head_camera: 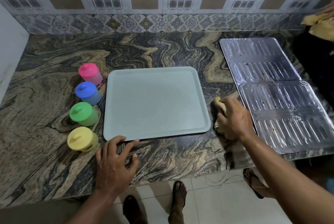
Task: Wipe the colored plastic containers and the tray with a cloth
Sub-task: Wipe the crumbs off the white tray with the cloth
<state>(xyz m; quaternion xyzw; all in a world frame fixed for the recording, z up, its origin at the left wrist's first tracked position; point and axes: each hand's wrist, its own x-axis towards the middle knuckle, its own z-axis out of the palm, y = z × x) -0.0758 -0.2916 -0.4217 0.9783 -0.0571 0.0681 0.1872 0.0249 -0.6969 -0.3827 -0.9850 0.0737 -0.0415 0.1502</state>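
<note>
A pale green plastic tray (pixel 155 102) lies flat in the middle of the marbled counter. Left of it stand lidded containers in a column: pink (pixel 89 73), blue (pixel 88 92), green (pixel 82 114) and yellow (pixel 82 139). My left hand (pixel 115 164) rests on the counter at the tray's near left corner, fingers spread, fingertips touching the tray's edge. My right hand (pixel 233 117) lies over a crumpled yellowish cloth (pixel 219 103) on the counter just right of the tray, fingers curled onto it.
Two ribbed steel trays (pixel 271 86) cover the counter on the right. Another yellow cloth (pixel 319 24) lies at the far right by the wall. The counter's front edge runs just below my left hand; my feet in sandals show on the tiled floor.
</note>
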